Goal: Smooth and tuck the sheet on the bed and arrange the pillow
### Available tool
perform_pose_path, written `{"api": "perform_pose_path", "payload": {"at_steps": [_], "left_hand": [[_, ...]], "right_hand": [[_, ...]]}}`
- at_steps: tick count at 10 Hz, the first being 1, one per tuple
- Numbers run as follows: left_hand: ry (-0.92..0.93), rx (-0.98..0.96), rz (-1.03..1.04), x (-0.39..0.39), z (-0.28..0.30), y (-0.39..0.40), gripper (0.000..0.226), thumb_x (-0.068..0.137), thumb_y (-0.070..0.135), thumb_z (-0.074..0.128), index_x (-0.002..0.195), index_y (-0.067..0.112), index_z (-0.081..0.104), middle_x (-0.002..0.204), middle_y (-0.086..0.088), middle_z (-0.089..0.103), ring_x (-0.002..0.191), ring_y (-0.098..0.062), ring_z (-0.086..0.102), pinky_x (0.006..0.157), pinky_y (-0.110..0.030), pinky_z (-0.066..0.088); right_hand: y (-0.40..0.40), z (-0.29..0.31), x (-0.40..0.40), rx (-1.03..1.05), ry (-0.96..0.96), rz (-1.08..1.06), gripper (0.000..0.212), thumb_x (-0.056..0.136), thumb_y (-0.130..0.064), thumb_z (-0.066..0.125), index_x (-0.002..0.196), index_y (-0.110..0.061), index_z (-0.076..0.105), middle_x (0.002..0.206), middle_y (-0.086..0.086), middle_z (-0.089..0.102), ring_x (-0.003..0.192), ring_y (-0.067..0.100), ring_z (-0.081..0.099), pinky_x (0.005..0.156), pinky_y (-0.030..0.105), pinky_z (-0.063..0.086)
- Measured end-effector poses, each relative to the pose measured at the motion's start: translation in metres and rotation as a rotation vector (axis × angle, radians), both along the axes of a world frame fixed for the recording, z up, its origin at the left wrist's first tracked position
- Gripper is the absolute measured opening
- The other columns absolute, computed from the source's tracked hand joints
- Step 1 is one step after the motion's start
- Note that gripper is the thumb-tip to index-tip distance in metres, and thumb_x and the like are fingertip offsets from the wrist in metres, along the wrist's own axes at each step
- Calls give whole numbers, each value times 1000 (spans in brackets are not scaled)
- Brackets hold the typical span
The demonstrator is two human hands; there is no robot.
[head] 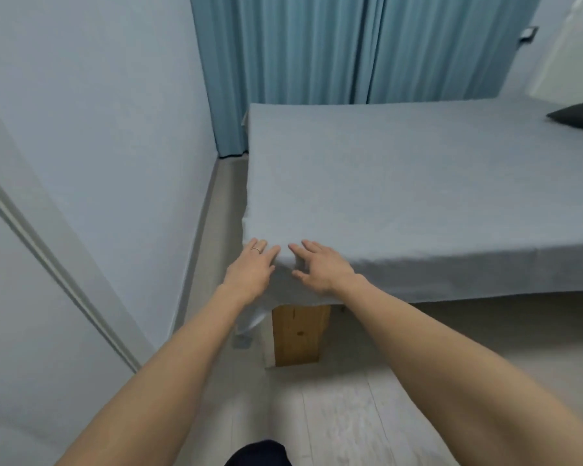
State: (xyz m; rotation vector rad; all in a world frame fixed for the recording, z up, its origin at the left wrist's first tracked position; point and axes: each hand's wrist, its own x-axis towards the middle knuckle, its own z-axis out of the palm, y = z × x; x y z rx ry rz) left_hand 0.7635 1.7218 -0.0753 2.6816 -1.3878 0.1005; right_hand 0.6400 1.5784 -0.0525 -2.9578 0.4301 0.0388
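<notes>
Hands meet at the bed's near corner: the left hand (249,274) lies flat, fingers spread on the grey sheet (401,190), apparently pinning it while the right hand (320,267), its grip loosely spread, works the fold over the edge. Beyond the right hand, well apart, lies the dark pillow (578,117). Below both stands a wooden bed leg (298,334). No writing shows.

Narrow floor gap (228,203) between wall (115,146) and bed (401,183), seemingly passable.
</notes>
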Motion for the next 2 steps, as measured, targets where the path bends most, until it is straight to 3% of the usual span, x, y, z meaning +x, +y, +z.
{"api": "perform_pose_path", "payload": {"at_steps": [1,2], "left_hand": [[-45,84,29,-3,10,-12,46,90,32,58,133,18,47,133,-11,50,129,-31,43,104,-40,41],[-98,254,-17,-19,35,-37,50,84,47,62,121,17,48,127,-9,56,117,-29,55,92,-38,48]], "right_hand": [[-9,15,-27,52,28,6,72,99,-42,56,158,-18,21,164,10,22,151,25,21,122,38,23],[-26,34,-65,61,-42,-79,70,97,-40,58,155,-14,29,160,10,31,147,27,31,117,41,33]]}}
